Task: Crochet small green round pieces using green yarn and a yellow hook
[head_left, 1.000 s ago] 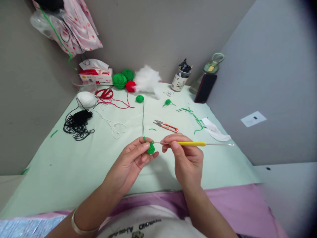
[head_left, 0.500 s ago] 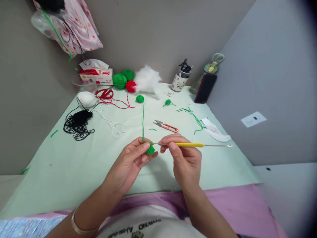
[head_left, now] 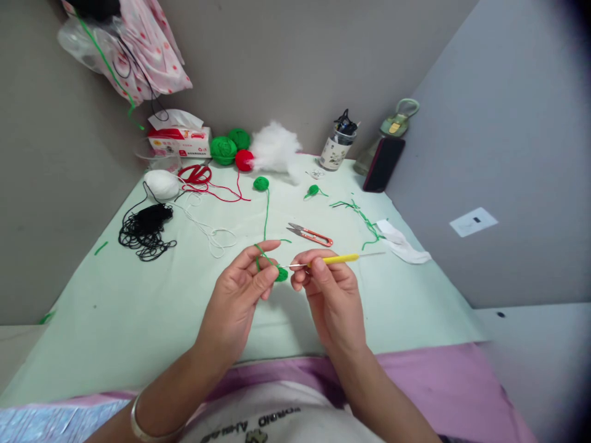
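Observation:
Between the thumb and fingers of my left hand (head_left: 240, 289) is a small green crochet piece (head_left: 282, 274). Green yarn (head_left: 266, 215) runs over my raised left index finger and back to a small green yarn ball (head_left: 261, 183) on the table. My right hand (head_left: 337, 295) grips a crochet hook (head_left: 340, 259) by its yellow handle, like a pencil. The hook's thin metal end points left and meets the green piece beside my left thumb; its very tip is hidden there. The other metal end sticks out to the right.
Orange thread snips (head_left: 310, 234) lie just beyond my hands. Behind are red scissors (head_left: 196, 175), black yarn (head_left: 146, 231), a white ball (head_left: 161, 184), a red ball (head_left: 244, 160) and stuffing (head_left: 276, 147). A phone (head_left: 384, 164) leans at the right by a bottle (head_left: 396, 123).
My left index finger has lifted, with the yarn now looped over it. My right hand has shifted slightly left, and the hook has tilted, its rear end higher.

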The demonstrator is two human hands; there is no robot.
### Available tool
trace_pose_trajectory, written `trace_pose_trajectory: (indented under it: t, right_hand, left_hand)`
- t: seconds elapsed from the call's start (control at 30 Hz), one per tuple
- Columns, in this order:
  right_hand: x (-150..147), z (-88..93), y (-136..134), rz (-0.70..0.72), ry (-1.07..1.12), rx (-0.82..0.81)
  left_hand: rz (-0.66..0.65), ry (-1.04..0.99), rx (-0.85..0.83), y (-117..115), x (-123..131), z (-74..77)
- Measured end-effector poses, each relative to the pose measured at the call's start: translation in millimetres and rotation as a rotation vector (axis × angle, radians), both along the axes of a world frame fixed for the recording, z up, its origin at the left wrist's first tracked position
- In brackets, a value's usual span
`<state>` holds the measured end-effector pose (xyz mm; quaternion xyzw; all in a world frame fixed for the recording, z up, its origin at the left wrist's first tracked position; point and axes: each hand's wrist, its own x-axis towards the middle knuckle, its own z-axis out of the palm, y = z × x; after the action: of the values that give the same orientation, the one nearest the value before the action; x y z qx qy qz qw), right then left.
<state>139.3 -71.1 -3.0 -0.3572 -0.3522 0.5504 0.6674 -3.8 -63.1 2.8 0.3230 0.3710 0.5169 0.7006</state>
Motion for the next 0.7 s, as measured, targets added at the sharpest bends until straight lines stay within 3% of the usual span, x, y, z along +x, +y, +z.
trace_pose_trajectory:
  t: [0.23, 0.33, 0.7]
  right_hand:
    - [-3.3, 3.3, -2.2, -0.003, -0.004, 0.027]
    - [-5.6, 4.5, -2.7, 0.038, 0.014, 0.037]
    - [-7.2, -4.8, 0.1, -0.110, -0.122, 0.147]
  left_hand:
    - [0.142, 0.174, 0.210, -2.4, -1.4, -7.8]
    - [0.122, 0.190, 0.257, -3.7, -0.3, -9.1]
    - [-0.062, 0.040, 0.052, -3.7, -2.4, -3.9]
